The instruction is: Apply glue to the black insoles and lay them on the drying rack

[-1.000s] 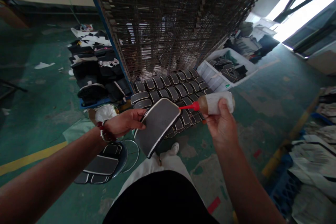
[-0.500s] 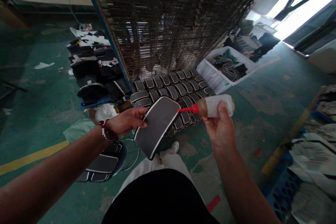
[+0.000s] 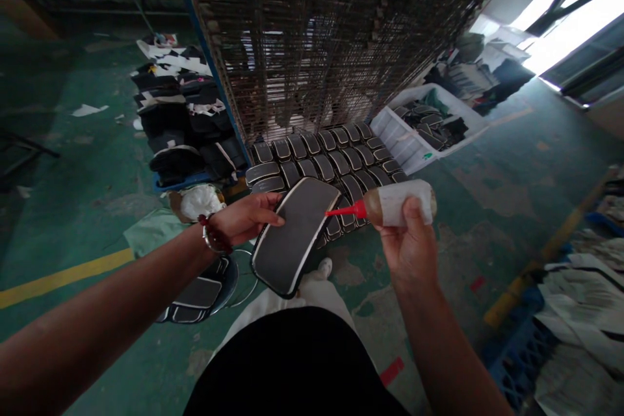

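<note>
A curved dark grey pad (image 3: 295,231) with a pale line along its edge is tilted in front of me. My left hand (image 3: 251,216) grips it by its left edge, thumb on top and fingers underneath. In my right hand (image 3: 412,240) is a squeeze bottle (image 3: 400,203) with a white wrap and a red nozzle, held sideways. The nozzle's tip is at the pad's right edge, touching it or very close. Behind the pad lie several rows of similar pads (image 3: 322,166).
A tall wire rack (image 3: 312,39) stands behind the rows. Right of it sits a white crate (image 3: 404,136) of dark pieces. Stacked black bundles (image 3: 168,123) are at left. More pads rest on a round stool (image 3: 229,283) by my left leg. Blue crates (image 3: 521,351) line the right.
The nozzle tip has moved down along the pad's right edge from near its upper right corner. The pad has turned slightly more upright. The whole view has shifted a little.
</note>
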`<state>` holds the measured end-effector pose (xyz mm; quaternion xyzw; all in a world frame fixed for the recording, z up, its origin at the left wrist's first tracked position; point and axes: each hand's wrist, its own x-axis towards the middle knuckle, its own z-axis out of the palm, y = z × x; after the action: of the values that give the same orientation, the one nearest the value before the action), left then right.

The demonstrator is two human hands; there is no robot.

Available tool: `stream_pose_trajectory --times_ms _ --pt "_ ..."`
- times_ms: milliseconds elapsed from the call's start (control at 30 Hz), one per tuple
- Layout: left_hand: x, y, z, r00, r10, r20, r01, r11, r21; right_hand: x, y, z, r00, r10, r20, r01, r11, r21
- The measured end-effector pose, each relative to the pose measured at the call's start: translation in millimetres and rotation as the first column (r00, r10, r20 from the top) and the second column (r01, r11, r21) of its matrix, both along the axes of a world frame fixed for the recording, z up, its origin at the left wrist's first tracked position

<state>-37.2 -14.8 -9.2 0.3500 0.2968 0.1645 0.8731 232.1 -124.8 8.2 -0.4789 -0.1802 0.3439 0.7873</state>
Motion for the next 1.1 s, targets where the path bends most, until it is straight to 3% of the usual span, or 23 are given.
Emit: stream_pose_trajectory --times_ms 233,600,867,1100 --pt "1.4 -0.4 -3.7 0.999 0.013 -0.039 -0.015 0.999 -0.049 -10.4 -8.3 -2.1 0.999 0.011 0.053 -0.012 1.000 0.007" --pt "3.5 -0.2 -10.0 0.997 0.059 -0.045 -0.063 0.993 -0.103 -19.3 -24.6 -3.8 0.968 0.143 0.205 -0.153 0.988 0.030" --pt "6.6 4.7 -6.3 0.979 0.136 -0.150 -0.158 0.977 -0.143 -23.8 -32.8 -4.1 0.957 0.222 0.188 -0.237 0.970 0.060" --pt "3.6 14.3 -12.8 0.976 0.183 -0.121 -0.204 0.959 -0.196 -25.8 -35.2 -6.5 0.943 0.269 0.196 -0.277 0.961 0.015"
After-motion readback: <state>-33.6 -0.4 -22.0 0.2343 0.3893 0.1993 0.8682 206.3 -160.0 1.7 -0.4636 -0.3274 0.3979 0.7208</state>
